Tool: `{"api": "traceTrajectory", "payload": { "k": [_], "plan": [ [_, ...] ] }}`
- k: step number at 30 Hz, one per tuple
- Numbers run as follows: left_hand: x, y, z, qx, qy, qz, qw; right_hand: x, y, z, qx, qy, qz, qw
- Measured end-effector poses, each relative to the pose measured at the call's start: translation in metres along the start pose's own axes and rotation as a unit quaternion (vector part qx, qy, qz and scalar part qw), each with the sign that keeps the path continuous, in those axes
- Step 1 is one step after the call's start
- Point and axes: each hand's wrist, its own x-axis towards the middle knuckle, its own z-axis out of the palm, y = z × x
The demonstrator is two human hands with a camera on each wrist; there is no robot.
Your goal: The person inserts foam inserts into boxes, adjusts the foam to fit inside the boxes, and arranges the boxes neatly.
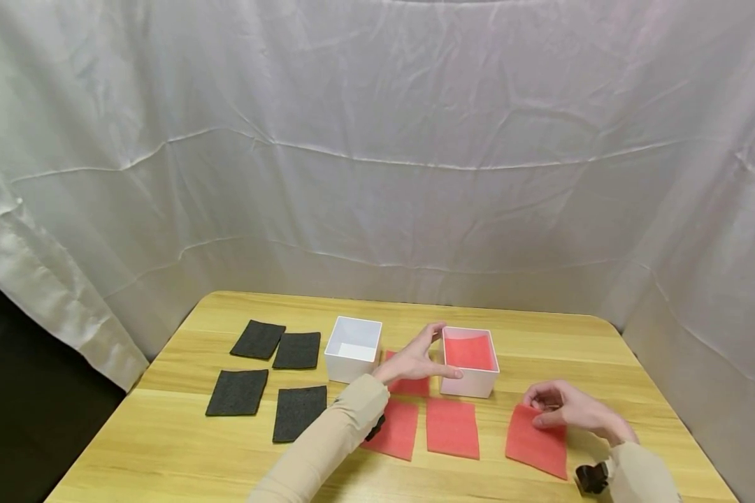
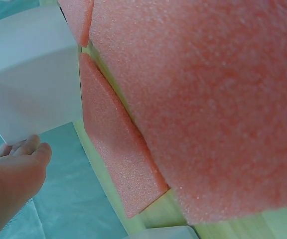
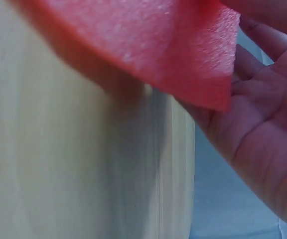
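Note:
My left hand (image 1: 415, 360) holds a square white box (image 1: 468, 384) by its left side, thumb along the front and fingers toward the back corner. Inside that box lies a red foam sheet (image 1: 470, 352). At the right, my right hand (image 1: 572, 409) pinches the upper edge of another red foam sheet (image 1: 537, 441), which hangs tilted from the fingers. The right wrist view shows this sheet (image 3: 173, 55) raised at an angle over the tabletop. In the left wrist view, fingertips meet the edge of the white box (image 2: 34, 89).
Three red foam sheets (image 1: 453, 427) lie around and under my left forearm. A second white box (image 1: 346, 367), with a bare bottom, stands left of my left hand. Several black foam sheets (image 1: 237, 392) are spread on the left of the wooden table (image 1: 163, 433). Pale curtains (image 1: 377, 209) hang behind.

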Motion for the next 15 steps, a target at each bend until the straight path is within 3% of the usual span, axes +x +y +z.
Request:
{"api": "traceTrajectory", "payload": {
  "k": [5,9,15],
  "plan": [
    [0.0005,-0.0005,0.0005,0.002,0.001,0.000,1.0000,-0.0038,-0.0030,-0.0019,0.016,0.031,0.008,0.999],
    [0.0006,-0.0002,0.0008,0.000,0.002,-0.001,1.0000,-0.0054,-0.0053,-0.0030,0.028,0.079,0.016,0.996],
    [0.0009,-0.0001,0.0012,-0.002,0.003,-0.003,1.0000,-0.0016,-0.0062,-0.0017,0.020,0.163,-0.023,0.986]
  ]
}}
